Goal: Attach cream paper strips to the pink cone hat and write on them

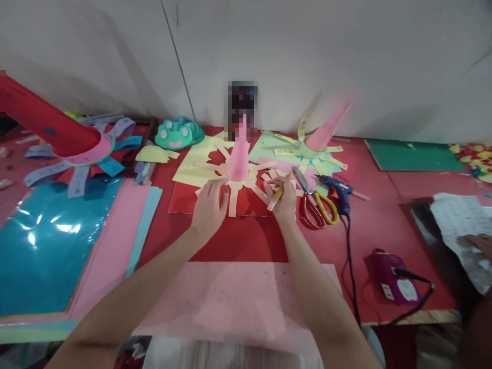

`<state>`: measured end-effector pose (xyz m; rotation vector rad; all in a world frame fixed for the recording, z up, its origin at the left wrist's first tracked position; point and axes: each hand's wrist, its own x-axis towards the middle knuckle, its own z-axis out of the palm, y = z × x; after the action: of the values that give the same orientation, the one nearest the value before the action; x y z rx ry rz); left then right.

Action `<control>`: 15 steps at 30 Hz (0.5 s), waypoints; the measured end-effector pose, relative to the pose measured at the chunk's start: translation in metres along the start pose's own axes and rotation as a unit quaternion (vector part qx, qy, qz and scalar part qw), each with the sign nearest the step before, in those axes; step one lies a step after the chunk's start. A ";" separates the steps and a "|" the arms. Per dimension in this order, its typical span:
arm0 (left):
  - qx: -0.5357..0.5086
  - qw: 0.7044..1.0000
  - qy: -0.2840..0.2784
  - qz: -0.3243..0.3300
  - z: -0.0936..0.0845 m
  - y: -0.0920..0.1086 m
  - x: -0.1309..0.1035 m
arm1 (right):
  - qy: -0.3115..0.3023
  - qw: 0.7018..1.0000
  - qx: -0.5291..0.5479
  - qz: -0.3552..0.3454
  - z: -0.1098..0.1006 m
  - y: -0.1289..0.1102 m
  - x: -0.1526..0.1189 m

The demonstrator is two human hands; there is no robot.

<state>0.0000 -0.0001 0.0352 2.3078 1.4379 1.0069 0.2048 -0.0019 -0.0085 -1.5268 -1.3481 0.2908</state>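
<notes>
A pink paper cone (239,160) stands upright on a pale scalloped paper base with several strips spreading outward like rays. My left hand (210,206) rests at the left front edge of that base, fingers apart, holding nothing. In my right hand (283,199) is a yellow pen (277,193), slanted over the strips at the right of the cone. Red card (183,201) and light yellow paper (192,165) lie under the cone piece. Scissors (315,201) with red and yellow handles lie just right of my right hand.
A blue glue gun (342,192) is corded toward a purple power adapter (395,279). Another pink cone (330,125) stands back right. A large red cone (49,120), a green frog craft (176,134) and blue sheets (49,246) are left. Another person's hand (482,242) shows far right.
</notes>
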 end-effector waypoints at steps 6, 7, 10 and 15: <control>0.114 0.989 -0.094 -0.014 0.012 -0.012 -0.023 | -0.075 0.987 -0.124 -0.074 0.002 -0.008 -0.007; 0.117 0.988 -0.096 -0.011 0.012 -0.014 -0.023 | -0.088 0.984 -0.130 -0.082 0.002 -0.008 -0.008; 0.116 0.989 -0.093 -0.006 0.013 -0.016 -0.021 | -0.113 0.978 -0.149 -0.090 0.004 -0.006 -0.010; 0.101 0.990 -0.099 -0.014 0.012 -0.016 -0.022 | -0.127 0.978 -0.150 -0.075 0.004 -0.006 -0.012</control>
<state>-0.0092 -0.0095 0.0091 2.4391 1.5465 0.6279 0.1948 -0.0106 -0.0108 -1.6634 -1.7640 0.1988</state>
